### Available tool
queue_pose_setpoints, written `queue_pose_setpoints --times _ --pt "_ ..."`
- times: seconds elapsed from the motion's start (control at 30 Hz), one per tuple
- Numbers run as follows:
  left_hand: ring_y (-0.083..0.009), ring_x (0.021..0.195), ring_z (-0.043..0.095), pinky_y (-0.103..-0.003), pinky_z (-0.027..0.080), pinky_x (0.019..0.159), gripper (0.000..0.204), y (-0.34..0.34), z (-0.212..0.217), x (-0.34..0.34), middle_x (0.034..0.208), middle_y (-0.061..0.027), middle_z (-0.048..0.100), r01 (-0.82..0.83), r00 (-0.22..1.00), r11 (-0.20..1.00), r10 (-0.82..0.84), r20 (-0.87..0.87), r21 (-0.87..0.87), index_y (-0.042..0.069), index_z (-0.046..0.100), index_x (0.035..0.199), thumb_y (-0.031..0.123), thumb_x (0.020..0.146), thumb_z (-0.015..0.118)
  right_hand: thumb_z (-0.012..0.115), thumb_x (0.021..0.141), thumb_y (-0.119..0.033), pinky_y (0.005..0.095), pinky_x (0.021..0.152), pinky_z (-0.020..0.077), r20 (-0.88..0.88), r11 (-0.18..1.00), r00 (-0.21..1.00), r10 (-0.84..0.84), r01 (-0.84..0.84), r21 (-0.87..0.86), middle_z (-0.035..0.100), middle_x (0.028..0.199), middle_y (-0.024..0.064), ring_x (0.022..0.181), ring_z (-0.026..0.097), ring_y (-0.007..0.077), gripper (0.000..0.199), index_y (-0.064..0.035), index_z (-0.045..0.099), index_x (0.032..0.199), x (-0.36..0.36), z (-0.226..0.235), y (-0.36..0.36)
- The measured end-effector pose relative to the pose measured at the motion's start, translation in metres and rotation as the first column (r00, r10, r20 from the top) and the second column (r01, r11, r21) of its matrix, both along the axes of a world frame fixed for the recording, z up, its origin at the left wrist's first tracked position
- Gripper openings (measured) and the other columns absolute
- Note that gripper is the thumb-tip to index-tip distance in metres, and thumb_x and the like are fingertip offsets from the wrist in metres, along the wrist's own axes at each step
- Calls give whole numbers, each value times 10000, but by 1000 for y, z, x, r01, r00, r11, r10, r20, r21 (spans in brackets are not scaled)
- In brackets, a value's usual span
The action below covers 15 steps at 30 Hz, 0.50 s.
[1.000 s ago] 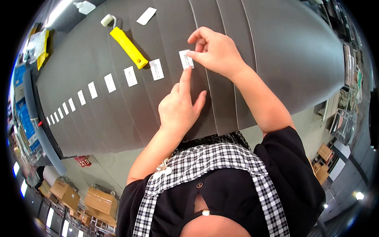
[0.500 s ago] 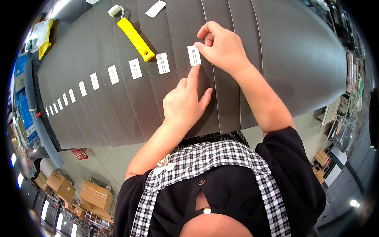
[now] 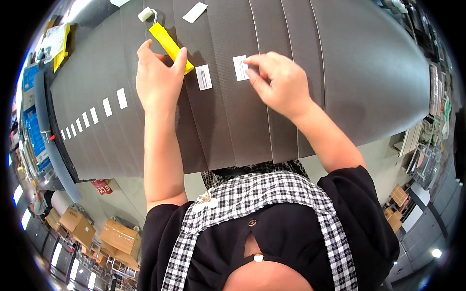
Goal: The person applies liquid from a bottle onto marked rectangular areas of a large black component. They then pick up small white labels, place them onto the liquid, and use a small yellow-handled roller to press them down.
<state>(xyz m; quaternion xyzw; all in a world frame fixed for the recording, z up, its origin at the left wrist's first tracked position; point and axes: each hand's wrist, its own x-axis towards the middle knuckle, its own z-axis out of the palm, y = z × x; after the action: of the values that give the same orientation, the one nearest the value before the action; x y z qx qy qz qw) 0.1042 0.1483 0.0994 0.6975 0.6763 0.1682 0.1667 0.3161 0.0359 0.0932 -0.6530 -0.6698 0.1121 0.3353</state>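
Observation:
A row of small white labels (image 3: 204, 77) runs across a dark brown, leather-like sheet with long seams. My left hand (image 3: 160, 80) reaches beside the small hand roller (image 3: 167, 41), which has a yellow handle and a white roller head. Its thumb lies over the handle's near part, and the fingers are spread, not closed round it. At the rightmost label (image 3: 240, 68) is my right hand (image 3: 280, 82), index finger and thumb bent and apart by the label's right edge. Nothing shows between them. My left hand hides some labels in the row.
A loose white slip stack (image 3: 194, 12) lies at the far side of the sheet. A blue-grey padded tube (image 3: 48, 136) borders the left end. Cardboard boxes (image 3: 120, 238) stand on the floor at the lower left. Shelving (image 3: 421, 160) is at the right.
My left hand has left the rightmost label and moved left to the roller handle, spreading its fingers. My right hand has shifted slightly down and stays near that label.

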Motion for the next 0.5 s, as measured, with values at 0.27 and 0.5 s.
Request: queue_pose_setpoints --times 0.27,0.5 --pt "-210 831 683 -348 562 800 722 12 -3 -6 931 -121 688 -93 926 990 127 356 -109 -81 435 1399 248 826 726 737 866 -158 321 634 480 70 997 996 53 -57 50 597 773 12 720 561 197 148 -96 748 1000 -2 13 -17" --pt "-115 770 629 -232 501 610 693 -121 21 21 991 -81 612 92 672 995 -38 739 -32 17 382 1323 71 791 822 553 1038 -439 379 1026 459 -771 902 632 77 -374 -217 565 1321 159 1216 550 267 654 -6 392 1500 -30 39 -72"
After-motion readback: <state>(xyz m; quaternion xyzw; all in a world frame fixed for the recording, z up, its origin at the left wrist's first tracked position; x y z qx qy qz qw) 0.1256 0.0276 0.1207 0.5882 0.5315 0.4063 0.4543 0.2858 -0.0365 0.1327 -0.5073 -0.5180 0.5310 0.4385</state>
